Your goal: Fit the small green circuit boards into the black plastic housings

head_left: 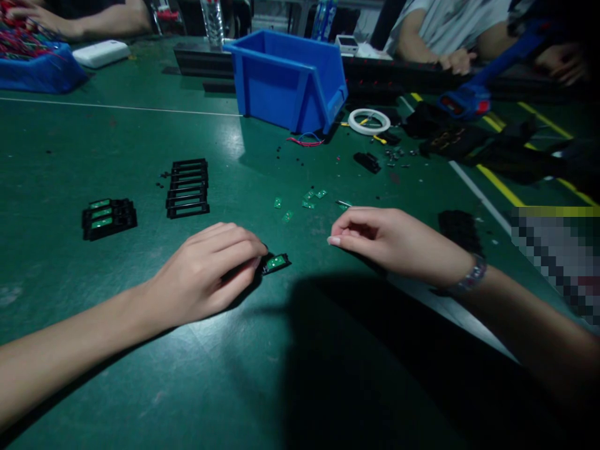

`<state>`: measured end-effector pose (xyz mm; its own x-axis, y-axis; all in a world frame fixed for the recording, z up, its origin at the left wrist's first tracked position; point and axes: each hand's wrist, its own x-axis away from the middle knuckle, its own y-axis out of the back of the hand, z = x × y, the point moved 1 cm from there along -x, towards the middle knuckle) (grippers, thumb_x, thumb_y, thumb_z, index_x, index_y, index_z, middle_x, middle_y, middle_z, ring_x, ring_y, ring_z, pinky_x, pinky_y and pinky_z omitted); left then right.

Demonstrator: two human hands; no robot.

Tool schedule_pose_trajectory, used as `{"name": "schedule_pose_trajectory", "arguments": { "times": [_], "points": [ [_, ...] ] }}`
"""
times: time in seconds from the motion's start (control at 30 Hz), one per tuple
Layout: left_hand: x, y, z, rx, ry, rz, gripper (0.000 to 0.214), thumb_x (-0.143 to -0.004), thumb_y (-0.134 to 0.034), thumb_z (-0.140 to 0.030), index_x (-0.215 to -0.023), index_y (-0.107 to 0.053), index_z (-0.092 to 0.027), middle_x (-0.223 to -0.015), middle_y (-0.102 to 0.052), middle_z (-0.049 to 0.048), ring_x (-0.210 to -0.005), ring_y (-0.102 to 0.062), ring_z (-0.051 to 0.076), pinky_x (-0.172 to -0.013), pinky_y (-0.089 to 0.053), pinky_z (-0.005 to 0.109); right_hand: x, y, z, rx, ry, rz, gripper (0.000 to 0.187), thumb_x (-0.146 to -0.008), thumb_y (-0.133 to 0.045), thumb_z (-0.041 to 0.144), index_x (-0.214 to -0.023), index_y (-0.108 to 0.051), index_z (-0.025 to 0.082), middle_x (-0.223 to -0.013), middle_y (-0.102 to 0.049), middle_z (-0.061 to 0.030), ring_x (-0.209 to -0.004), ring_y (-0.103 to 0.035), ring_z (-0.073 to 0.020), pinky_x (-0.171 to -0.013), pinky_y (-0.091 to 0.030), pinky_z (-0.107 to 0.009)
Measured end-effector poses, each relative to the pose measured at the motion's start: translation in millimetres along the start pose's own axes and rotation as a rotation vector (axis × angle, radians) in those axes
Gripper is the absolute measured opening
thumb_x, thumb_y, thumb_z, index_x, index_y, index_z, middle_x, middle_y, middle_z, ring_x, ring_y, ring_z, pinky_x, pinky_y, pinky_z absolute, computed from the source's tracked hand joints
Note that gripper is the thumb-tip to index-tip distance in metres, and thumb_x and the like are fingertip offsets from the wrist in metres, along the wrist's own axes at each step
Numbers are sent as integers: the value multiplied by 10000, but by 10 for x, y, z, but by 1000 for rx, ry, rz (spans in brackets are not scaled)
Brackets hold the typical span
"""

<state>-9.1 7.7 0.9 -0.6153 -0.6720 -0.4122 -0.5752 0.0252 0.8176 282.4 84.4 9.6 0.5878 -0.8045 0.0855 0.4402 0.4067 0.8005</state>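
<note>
My left hand lies on the green table, fingers closed on a black plastic holder with a small green circuit board in it. My right hand rests to the right, fingers curled and pressed together; I cannot make out anything in them. Several loose green boards lie just beyond both hands. A row of empty black holders sits further left, and a stack of holders fitted with green boards lies left of that.
A blue bin stands at the back centre, with a white tape roll and small black parts to its right. Other people's hands rest at the far edge. A blue tray of wires sits far left.
</note>
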Motion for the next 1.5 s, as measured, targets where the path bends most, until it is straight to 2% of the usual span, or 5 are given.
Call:
{"name": "schedule_pose_trajectory", "arguments": {
  "times": [0.97,1.1,1.2,1.33,1.5],
  "points": [
    [56,13,18,-139,-21,-134,200,-969,-511,-159,-1119,-640,-129,-1041,-696,117,-959,-657,196,-860,-538,335,-10,-26,89,81,86,-25,206,-915,-609,357,-849,-669,171,-754,-647,-16,-688,-574,-151,-651,-402,-266],
    [133,29,-143,-230,-76,-158,227,-950,-521,-121,-1143,-641,-130,-1098,-700,144,-973,-656,213,-853,-541,361,3,-43,115,127,99,-56,215,-916,-605,353,-843,-668,161,-735,-647,-18,-678,-567,-152,-641,-387,-269],
    [417,104,-517,-291,-125,-165,269,-916,-562,-92,-1173,-632,-137,-1126,-705,144,-978,-657,217,-845,-548,375,-10,-66,98,159,108,-79,213,-919,-606,346,-850,-678,158,-741,-659,-22,-682,-574,-155,-639,-390,-273],
    [1161,398,-1116,-417,-204,-145,382,-855,-623,-42,-1226,-621,-132,-1116,-717,148,-883,-650,200,-788,-552,375,-54,-112,18,187,118,-105,210,-929,-626,351,-867,-666,154,-753,-649,-8,-680,-584,-149,-652,-429,-279],
    [2437,1071,-1337,-647,111,-361,465,-811,-683,45,-1227,-665,-163,-1046,-716,54,-867,-674,127,-816,-544,258,-45,-182,-54,184,141,-181,227,-911,-608,388,-862,-680,179,-745,-666,-32,-676,-595,-174,-624,-404,-284]
  ]
}}
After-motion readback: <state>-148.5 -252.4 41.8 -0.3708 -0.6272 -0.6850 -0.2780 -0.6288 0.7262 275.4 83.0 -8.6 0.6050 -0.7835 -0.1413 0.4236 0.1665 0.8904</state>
